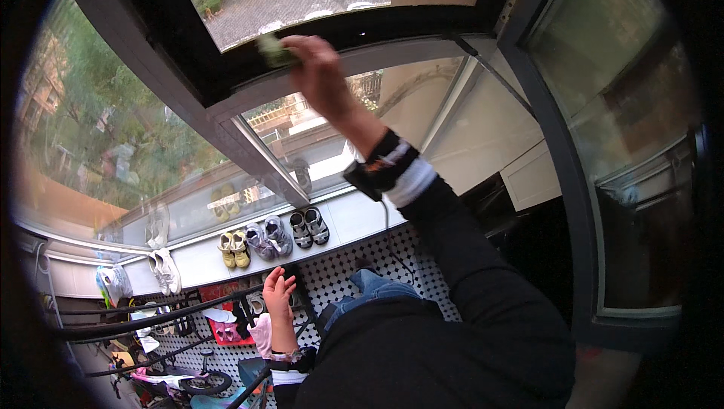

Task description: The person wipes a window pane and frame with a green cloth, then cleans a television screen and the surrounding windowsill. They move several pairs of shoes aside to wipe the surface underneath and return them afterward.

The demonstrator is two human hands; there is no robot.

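Observation:
My right hand (pixel 321 72) is raised to the dark frame (pixel 407 24) of the open window and is blurred. Its fingers grip a light green cloth (pixel 275 51), which is at the lower part of that frame; the blur hides whether it touches. Low in front of me is my left hand (pixel 278 294), palm partly turned up, fingers apart and nothing in them. Just beside its wrist hangs a pink cloth (pixel 261 334). Beyond that hand, yellow children's shoes (pixel 234 250), grey sneakers (pixel 269 237) and dark sandals (pixel 309 227) stand on the white sill (pixel 339 228).
An opened glazed sash (pixel 582 182) stands at the right, braced by a metal stay (pixel 498 72). Black rails (pixel 164 318) cross the lower left. Below them are a red shoe tray (pixel 229 334) and a child's bicycle (pixel 181 379). A black cable (pixel 390 239) hangs from my right wrist.

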